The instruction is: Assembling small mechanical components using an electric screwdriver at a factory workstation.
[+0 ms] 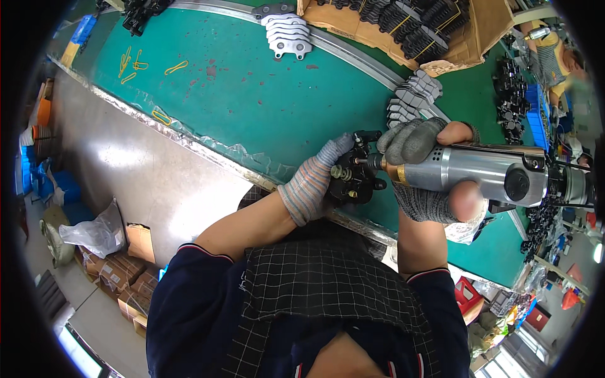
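My left hand [310,184], in a striped knit glove, grips a black brake caliper [354,184] near the front edge of the green bench. In my right hand [411,143], which wears a grey glove with bare fingertips, lies a silver power driver [488,173], held level. The driver's tip points left and meets the caliper's side; whether it sits on a bolt is too small to tell. Part of the caliper is hidden behind my left fingers. Just beyond my right hand, a row of silver brake pad plates [413,97] rests on a metal rail [353,55].
Another stack of silver plates [288,38] sits farther along the rail. A cardboard box [463,62] holds black brake pads at the back. Yellow bands [176,67] lie on the bench [252,94]. Black parts [509,94] and a blue bin [537,116] line the right; a person [554,60] is beyond.
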`<state>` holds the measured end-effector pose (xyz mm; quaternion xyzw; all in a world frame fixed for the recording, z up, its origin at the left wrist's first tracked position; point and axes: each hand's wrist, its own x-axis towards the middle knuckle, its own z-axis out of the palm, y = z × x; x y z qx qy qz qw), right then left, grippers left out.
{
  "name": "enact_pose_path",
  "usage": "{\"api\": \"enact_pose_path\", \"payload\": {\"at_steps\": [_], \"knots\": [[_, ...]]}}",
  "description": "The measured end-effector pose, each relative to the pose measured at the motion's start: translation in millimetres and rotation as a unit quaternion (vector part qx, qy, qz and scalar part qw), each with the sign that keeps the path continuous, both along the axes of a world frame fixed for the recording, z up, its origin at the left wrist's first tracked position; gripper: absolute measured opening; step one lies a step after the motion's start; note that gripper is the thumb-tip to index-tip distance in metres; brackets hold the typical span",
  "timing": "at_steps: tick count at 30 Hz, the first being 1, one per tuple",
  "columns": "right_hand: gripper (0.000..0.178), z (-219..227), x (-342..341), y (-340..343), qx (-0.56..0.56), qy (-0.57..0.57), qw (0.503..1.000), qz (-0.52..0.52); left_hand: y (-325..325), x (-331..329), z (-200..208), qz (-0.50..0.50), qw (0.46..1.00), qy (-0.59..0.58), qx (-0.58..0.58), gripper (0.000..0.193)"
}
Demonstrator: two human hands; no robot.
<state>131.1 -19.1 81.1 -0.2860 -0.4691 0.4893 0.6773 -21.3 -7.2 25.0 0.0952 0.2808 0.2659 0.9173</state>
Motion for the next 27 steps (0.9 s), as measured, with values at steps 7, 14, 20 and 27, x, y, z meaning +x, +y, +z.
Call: {"api": "enact_pose_path", "payload": {"at_steps": [7, 14, 20, 27], "knots": [[0.083, 12, 1, 6, 0.036, 0.049, 0.997, 0.045, -5, 4, -8, -0.041, 0.999, 0.002, -0.011, 0.064], [0.09, 25, -4, -12, 0.025, 0.034, 0.998, 0.041, -4, 14, -19, 0.018, 0.999, 0.037, 0.017, 0.072], [0.078, 12, -16, -24, 0.002, 0.027, 0.999, 0.038, -5, 14, -19, 0.021, 0.999, 0.043, -0.01, 0.071], [0.07, 1, -20, -13, 0.016, 0.03, 0.998, 0.047, -2, 8, -28, 0.032, 0.999, 0.03, -0.022, 0.069]]}}
